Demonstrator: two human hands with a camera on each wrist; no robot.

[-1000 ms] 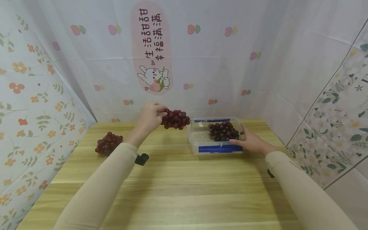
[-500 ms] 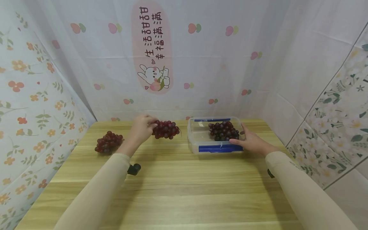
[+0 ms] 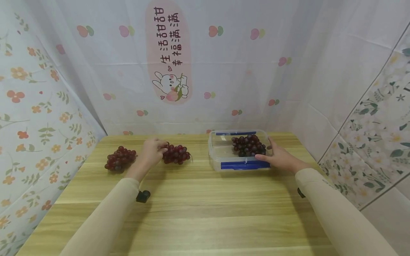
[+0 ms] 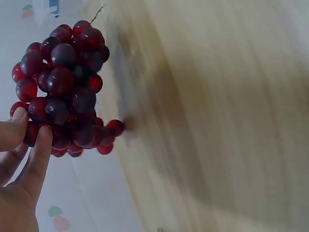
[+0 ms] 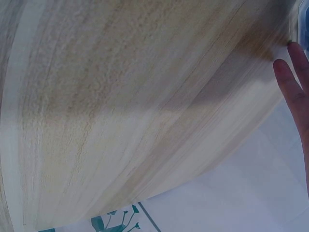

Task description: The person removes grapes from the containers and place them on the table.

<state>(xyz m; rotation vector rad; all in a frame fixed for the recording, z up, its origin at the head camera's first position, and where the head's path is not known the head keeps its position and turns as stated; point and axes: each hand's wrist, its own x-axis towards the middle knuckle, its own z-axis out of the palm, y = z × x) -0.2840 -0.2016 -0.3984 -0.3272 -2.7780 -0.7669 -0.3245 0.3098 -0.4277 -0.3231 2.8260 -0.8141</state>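
Observation:
My left hand [image 3: 150,152] pinches one end of a bunch of dark red grapes [image 3: 177,154], low over the table left of centre. Thumb and fingertips press into the grapes [image 4: 63,87] in the left wrist view, and a thin stem sticks out at the far end. A clear plastic container [image 3: 221,145] with blue latches stands to the right, lidless. Inside its right part lies a darker bunch of grapes [image 3: 250,145]. My right hand [image 3: 280,155] rests at the container's right end, thumb along the front rim. Its fingers [image 5: 288,82] look straight in the right wrist view.
Another red grape bunch [image 3: 120,158] lies on the table at the left, beside my left wrist. The wooden table [image 3: 205,209] ends at a white printed curtain [image 3: 237,71] behind. Flowered cloth panels [image 3: 38,106] flank both sides.
My left hand has carried its grape bunch left and down, away from the container and close to the tabletop. The right hand and the container have stayed in place.

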